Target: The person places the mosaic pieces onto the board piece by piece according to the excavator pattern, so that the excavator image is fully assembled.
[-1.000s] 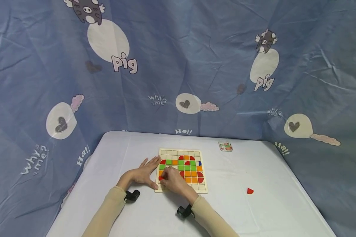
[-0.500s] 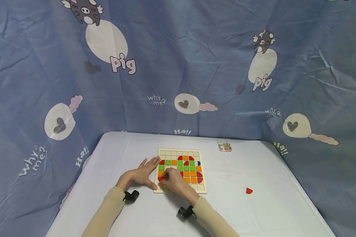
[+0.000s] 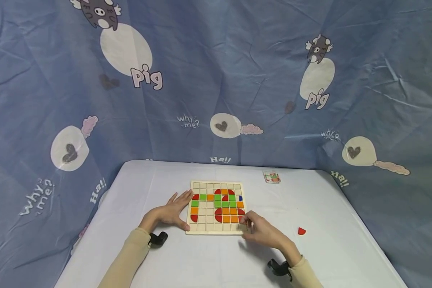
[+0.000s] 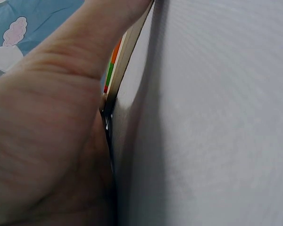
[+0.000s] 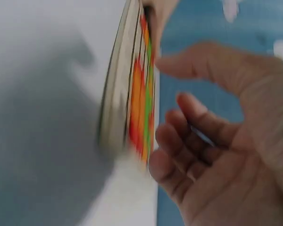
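Note:
A pale wooden grid board (image 3: 209,231) lies on the table, with red, orange and green pieces and a blue one set in its squares. My left hand (image 3: 171,213) rests at the board's left edge, thumb and fingers spread. In the left wrist view the palm (image 4: 42,136) hides most of the board. Over the lower right corner hovers my right hand (image 3: 263,232). The right wrist view shows its thumb and loosely bent fingers (image 5: 167,167) apart, holding nothing. A loose red quarter-circle piece (image 3: 301,231) lies to the right of that hand.
A small printed card (image 3: 272,177) lies near the back of the white-covered table (image 3: 187,268). Behind and beside the table hangs a blue cloth (image 3: 187,88) with pig prints. Each wrist wears a black camera (image 3: 158,239).
My right hand has moved right, from the board's lower left area to its lower right corner, uncovering the squares there. The left hand stays in place. The view has shifted slightly.

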A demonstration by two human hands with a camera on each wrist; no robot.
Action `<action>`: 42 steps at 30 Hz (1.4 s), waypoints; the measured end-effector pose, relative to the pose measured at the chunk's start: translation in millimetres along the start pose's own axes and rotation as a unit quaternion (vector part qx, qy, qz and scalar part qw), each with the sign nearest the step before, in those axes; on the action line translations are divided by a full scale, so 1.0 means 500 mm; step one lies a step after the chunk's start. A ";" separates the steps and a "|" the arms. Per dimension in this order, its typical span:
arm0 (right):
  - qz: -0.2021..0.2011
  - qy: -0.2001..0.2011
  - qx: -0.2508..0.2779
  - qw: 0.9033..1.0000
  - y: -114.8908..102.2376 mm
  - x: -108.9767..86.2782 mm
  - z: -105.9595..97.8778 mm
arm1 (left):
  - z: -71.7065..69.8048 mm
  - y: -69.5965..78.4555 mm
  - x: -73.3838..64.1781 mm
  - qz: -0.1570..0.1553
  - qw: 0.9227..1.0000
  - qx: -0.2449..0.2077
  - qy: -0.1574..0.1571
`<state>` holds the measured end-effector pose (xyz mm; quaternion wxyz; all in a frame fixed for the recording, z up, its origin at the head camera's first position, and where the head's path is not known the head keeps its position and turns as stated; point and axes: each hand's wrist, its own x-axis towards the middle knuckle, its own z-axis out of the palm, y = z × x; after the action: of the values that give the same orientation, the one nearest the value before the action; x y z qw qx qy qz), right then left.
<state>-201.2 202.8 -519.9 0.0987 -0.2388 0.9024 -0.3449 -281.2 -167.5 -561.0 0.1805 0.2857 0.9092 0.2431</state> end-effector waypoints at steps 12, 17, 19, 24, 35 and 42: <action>0.171 0.111 -0.008 0.979 0.211 -0.171 -0.132 | 0.002 0.004 -0.006 0.004 1.000 -0.003 0.011; 0.190 0.110 -0.034 0.975 0.243 -0.190 -0.153 | 0.003 0.003 -0.007 0.013 1.000 -0.012 0.016; 0.194 0.110 -0.030 0.974 0.246 -0.193 -0.160 | 0.002 0.003 -0.006 0.013 1.000 -0.015 0.016; 0.215 0.109 -0.017 0.970 0.246 -0.192 -0.165 | 0.002 0.004 -0.004 0.006 1.000 -0.016 0.009; 0.263 0.142 -0.105 0.949 0.215 -0.153 -0.145 | 0.000 0.005 -0.006 0.000 1.000 -0.014 0.006; 0.273 0.166 -0.120 0.940 0.217 -0.143 -0.135 | -0.002 0.008 -0.007 0.004 1.000 -0.014 0.011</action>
<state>-201.8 347.3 -541.6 0.0081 0.0675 0.9712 -0.2285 -276.9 -167.0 -557.5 0.1738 0.2845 0.9065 0.2591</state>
